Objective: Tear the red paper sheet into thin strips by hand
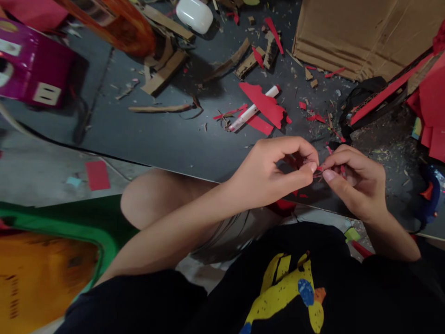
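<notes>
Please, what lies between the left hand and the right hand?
In the head view, a small red scrap shows between the left hand and the right hand.

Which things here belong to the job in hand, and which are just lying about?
In hand:
small red piece, pinched between left hand and right hand

Apparently just lying about:
white pen, partly under torn red paper
white case
purple box
brown cardboard

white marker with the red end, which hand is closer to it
Left. The left hand is on the body side of the white marker, slightly to its right; the right hand is farther off to the right, past the left hand.
</notes>
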The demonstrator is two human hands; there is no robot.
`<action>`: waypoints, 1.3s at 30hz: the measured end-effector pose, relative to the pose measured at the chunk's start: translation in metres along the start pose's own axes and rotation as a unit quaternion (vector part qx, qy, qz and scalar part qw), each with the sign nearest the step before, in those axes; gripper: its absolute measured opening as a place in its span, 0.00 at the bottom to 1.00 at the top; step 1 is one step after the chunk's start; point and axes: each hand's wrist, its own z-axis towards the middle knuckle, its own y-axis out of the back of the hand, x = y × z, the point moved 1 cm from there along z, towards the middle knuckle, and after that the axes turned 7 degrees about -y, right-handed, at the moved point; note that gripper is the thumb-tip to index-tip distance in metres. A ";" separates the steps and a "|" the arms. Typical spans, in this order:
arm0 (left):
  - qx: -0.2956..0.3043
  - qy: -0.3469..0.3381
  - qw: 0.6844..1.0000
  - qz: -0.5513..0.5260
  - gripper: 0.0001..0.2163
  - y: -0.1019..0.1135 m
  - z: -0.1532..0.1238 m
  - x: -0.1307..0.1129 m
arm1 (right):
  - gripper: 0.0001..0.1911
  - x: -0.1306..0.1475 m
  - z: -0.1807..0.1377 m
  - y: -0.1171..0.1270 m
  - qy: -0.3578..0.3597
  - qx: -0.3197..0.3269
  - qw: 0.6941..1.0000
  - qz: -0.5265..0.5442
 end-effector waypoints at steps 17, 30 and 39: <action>-0.049 -0.145 0.969 0.192 0.02 0.001 -0.006 0.019 | 0.05 -0.004 -0.001 -0.005 -0.065 -0.023 0.996 0.055; -0.121 -0.216 0.958 0.143 0.03 -0.007 -0.007 0.012 | 0.03 -0.001 -0.004 -0.007 0.024 -0.070 0.996 -0.048; -0.106 -0.088 0.990 0.008 0.03 -0.009 -0.006 0.008 | 0.05 0.000 -0.003 -0.007 0.027 -0.069 0.996 -0.055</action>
